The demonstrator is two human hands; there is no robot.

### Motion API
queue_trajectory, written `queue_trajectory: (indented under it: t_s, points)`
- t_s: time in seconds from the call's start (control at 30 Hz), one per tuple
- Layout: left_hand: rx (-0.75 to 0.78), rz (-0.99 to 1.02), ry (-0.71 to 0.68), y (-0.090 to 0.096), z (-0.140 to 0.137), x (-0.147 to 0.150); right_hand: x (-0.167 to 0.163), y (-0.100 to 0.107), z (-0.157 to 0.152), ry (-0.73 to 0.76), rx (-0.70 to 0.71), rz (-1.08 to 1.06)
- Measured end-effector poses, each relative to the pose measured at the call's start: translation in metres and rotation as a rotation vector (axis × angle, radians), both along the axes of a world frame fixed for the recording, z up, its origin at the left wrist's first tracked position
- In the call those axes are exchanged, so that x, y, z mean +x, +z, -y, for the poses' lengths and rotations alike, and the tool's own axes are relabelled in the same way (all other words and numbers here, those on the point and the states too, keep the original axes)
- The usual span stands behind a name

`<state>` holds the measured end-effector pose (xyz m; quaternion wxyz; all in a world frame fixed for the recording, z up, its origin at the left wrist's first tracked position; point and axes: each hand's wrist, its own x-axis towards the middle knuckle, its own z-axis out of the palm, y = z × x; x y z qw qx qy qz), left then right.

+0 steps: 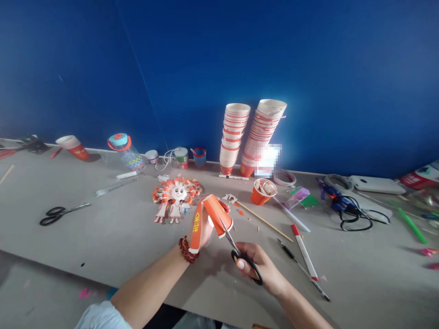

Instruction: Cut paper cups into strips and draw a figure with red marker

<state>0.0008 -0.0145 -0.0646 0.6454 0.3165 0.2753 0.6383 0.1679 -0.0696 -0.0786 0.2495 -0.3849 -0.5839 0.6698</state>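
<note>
My left hand (pixel 206 230) is closed around an orange paper cup (pixel 215 212) that lies tipped, its rim toward me. A cut strip of the cup's wall with yellow lettering (pixel 196 227) hangs out over my wrist, beside a red bead bracelet (pixel 186 252). In my right hand (pixel 258 265) are black-handled scissors (pixel 247 265), my fingers in the loops. Their blades meet the cup near its rim; how far they are parted is hard to tell. Just beyond my left hand lies a paper figure (pixel 176 198) with a drawn face and an orange-and-white fringe.
Two tall stacks of paper cups (pixel 234 137) lean by the blue wall. An orange cup of scraps (pixel 263 192), a wooden stick (pixel 265 220), a red marker (pixel 304 251) and a pen (pixel 303 269) lie rightward. Other scissors (pixel 63 213) and a bottle (pixel 126 153) are leftward.
</note>
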Motion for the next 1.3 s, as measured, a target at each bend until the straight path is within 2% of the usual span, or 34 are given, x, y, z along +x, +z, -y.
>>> queue_trajectory:
  t_s: [0.7, 0.87, 1.03, 1.3]
  points:
    - [0.005, -0.032, 0.035, 0.001, 0.000, 0.000, 0.003, -0.007, 0.000, -0.041, 0.087, 0.054]
    - [0.028, -0.033, 0.009, -0.006, -0.001, -0.001, 0.001, -0.006, 0.000, -0.021, 0.042, 0.025]
    - [0.056, -0.071, 0.054, -0.013, 0.000, 0.002, -0.002, 0.001, 0.000, 0.036, 0.024, -0.039]
    - [0.054, -0.099, 0.063, -0.010, 0.004, 0.000, 0.001, 0.001, -0.002, 0.015, 0.004, -0.038]
